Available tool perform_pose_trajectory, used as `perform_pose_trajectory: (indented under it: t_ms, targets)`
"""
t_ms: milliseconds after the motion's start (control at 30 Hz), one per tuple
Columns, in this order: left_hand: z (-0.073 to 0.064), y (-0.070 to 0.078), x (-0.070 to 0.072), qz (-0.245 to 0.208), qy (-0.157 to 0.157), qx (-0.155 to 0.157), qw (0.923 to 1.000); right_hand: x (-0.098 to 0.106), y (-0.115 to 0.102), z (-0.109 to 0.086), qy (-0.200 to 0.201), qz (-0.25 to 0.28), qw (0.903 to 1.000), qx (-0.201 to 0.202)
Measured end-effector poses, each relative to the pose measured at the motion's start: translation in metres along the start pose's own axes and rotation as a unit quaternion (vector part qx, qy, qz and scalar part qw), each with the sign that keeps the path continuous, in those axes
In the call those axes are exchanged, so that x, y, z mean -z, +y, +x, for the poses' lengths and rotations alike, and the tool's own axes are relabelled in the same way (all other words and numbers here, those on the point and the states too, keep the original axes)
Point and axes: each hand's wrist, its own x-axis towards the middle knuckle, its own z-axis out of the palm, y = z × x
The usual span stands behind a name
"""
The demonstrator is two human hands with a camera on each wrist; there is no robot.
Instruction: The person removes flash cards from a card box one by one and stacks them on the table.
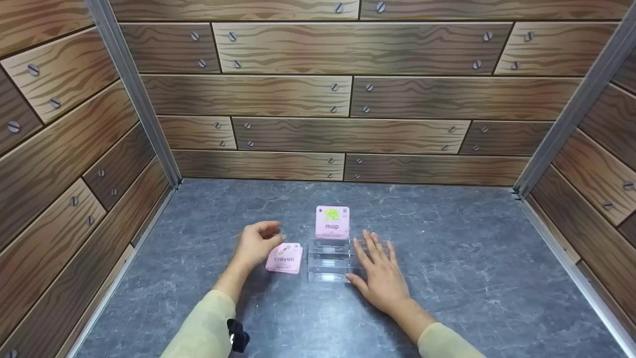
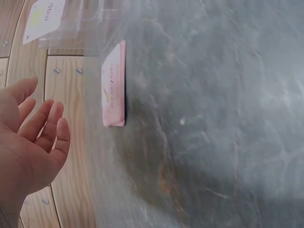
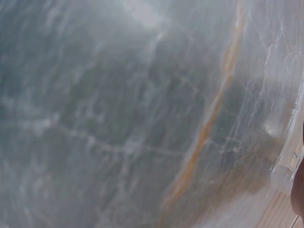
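Note:
A clear plastic tiered stand [image 1: 325,276] sits on the table, with a pink "map" card [image 1: 332,222] upright in its rear tier. To the stand's left lies a small stack of pink cards [image 1: 284,259], "crayon" on top. My left hand [image 1: 254,244] hovers by the stack's upper left, fingers loosely bent and holding nothing; the left wrist view shows its palm [image 2: 31,156] apart from the cards [image 2: 114,90]. With fingers spread, my right hand [image 1: 381,278] rests at the stand's right side. Only a sliver of that hand [image 3: 298,194] enters the right wrist view.
The grey marbled tabletop [image 1: 472,258] extends around the stand. Wood-patterned panels [image 1: 348,94] with metal corner posts [image 1: 144,99] wall in the back and both sides. A small black device [image 1: 238,336] is at the left sleeve.

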Motion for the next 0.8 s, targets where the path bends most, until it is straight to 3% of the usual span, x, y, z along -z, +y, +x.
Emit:
perform_pose_trajectory:
  t_ms: [500,800]
  targets:
    - [0.017,0.034,-0.022,-0.082,-0.001,-0.053,0.9952,-0.001,0.001,0.002,0.000,-0.005,1.0000,-0.001]
    - [0.025,0.043,-0.036,-0.101,0.002,-0.084,0.9913,-0.002,0.001,0.002,-0.003,-0.013,0.9999,-0.001]
